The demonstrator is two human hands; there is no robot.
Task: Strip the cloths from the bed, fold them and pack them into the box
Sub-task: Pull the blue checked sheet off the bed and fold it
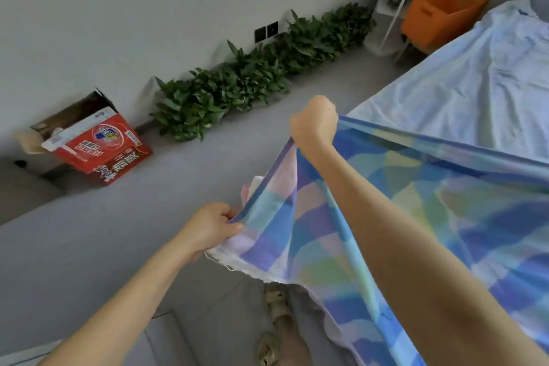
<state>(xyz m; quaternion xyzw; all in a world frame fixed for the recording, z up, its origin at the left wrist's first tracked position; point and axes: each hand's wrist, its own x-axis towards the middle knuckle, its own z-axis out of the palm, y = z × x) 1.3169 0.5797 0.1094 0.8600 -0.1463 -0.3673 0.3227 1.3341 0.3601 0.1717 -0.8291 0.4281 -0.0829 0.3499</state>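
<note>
A checked cloth (439,217) in blue, purple, green and pink hangs lifted off the bed's near end, stretched between both hands. My left hand (212,227) pinches a lower corner of its edge. My right hand (315,122), raised higher, grips the same edge in a fist. The cloth drapes over my right forearm and down toward the floor. A pale blue sheet (463,83) still covers the bed at the right. The red cardboard box (101,142) stands open on the floor by the wall at the left, tilted, with something pale inside.
A row of green leafy plants (252,74) lines the wall base between box and bed. An orange bin (439,15) and a white stand (395,18) sit at the bed's far corner. Grey floor (118,232) lies between me and the box. My feet show below the cloth.
</note>
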